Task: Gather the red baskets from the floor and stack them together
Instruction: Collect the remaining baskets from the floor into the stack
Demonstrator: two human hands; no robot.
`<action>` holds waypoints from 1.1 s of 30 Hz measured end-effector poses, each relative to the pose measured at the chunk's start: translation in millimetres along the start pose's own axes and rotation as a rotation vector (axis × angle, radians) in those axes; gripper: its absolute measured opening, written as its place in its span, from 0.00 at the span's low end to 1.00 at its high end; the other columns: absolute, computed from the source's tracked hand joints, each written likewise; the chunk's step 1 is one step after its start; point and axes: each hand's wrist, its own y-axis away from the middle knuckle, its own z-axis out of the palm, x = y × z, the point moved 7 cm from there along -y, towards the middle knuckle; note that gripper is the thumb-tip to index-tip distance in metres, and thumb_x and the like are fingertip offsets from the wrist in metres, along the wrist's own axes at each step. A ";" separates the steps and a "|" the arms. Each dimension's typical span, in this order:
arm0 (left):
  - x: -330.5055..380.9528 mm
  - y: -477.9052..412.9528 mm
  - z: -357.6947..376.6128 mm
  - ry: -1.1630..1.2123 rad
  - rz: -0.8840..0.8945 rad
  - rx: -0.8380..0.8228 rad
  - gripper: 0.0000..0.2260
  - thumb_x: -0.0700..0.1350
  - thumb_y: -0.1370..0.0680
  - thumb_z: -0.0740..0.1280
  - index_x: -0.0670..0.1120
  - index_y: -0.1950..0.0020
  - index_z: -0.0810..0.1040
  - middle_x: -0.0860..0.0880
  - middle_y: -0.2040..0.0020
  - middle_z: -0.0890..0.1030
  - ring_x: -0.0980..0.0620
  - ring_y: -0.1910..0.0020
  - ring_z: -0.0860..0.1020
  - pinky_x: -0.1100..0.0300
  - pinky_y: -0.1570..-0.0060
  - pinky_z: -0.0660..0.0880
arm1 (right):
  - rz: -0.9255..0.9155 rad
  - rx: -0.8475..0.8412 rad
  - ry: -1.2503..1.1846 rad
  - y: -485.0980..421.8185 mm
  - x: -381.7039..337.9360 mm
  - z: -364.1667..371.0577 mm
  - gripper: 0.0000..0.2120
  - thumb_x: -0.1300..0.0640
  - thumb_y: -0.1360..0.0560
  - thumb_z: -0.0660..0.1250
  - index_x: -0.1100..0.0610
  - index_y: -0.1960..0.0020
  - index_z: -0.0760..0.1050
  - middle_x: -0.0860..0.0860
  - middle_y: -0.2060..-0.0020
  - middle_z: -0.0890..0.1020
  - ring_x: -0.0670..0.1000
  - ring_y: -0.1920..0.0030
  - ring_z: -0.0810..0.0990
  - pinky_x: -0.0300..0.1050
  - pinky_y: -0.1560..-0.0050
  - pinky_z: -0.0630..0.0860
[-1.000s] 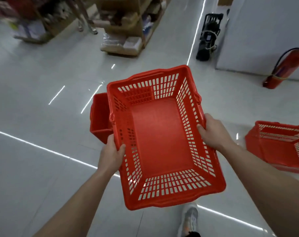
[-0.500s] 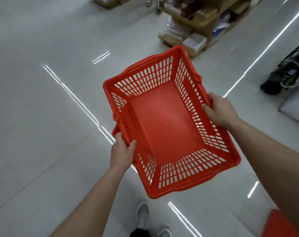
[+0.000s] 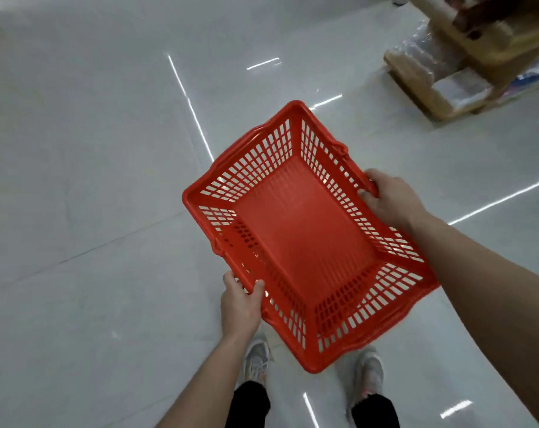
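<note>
Head view: one red basket [image 3: 305,242] in frame, held in the air over the floor [image 3: 92,180] — both hands on it. Open top faces the camera, bare bottom panel visible. It sits skewed: the far short end points up-left, the near short end is low and to the right, just above the shoes.

Left hand [image 3: 242,307]: grips the rim of the left long side, just nearer than the handle pivot. Thumb is hooked over the rim onto the inner wall. The other fingers go round the outside, mostly hidden under the rim. Tight hold.

Right hand [image 3: 391,199]: grips the rim of the right long side, also just nearer than that side's pivot. Fingers are curled round the rim edge, back of the hand up — a closed hold on the basket.

Handle looks folded down along the outer rim at the far end; can't tell its full run.

Under the basket: two light shoes [image 3: 256,356] and dark trousers [image 3: 249,403], feet apart, one either side of the basket's near corner. Floor is glossy pale tile with bright light streaks [image 3: 188,103] reflected in it.

Far right corner of the floor: cartons [image 3: 493,47] and plastic-wrapped packs [image 3: 422,57] on a low wooden base, well apart from the basket.
</note>
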 end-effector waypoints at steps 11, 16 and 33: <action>-49.1 40.0 70.7 -0.032 -0.184 0.142 0.15 0.53 0.22 0.69 0.51 0.41 0.66 0.57 0.52 0.80 0.56 0.54 0.81 0.56 0.55 0.78 | -0.148 -0.206 -0.052 -35.9 47.3 77.5 0.14 0.52 0.20 0.65 0.53 0.37 0.75 0.55 0.52 0.83 0.60 0.51 0.81 0.48 0.55 0.73; -56.0 29.8 76.8 -0.100 -0.193 0.121 0.16 0.55 0.22 0.68 0.53 0.41 0.66 0.59 0.51 0.79 0.52 0.51 0.82 0.55 0.54 0.78 | -0.096 -0.257 -0.078 -50.2 55.3 102.0 0.14 0.52 0.20 0.63 0.54 0.36 0.75 0.55 0.48 0.84 0.60 0.48 0.81 0.55 0.48 0.77; 114.8 -42.5 140.6 -0.891 0.324 -0.226 0.38 0.69 0.29 0.60 0.51 0.24 0.64 0.50 0.27 0.70 0.46 0.30 0.70 0.46 0.38 0.73 | 0.354 -0.156 0.314 13.9 185.8 -5.0 0.41 0.33 0.28 0.67 0.54 0.23 0.62 0.57 0.30 0.72 0.62 0.33 0.71 0.58 0.39 0.71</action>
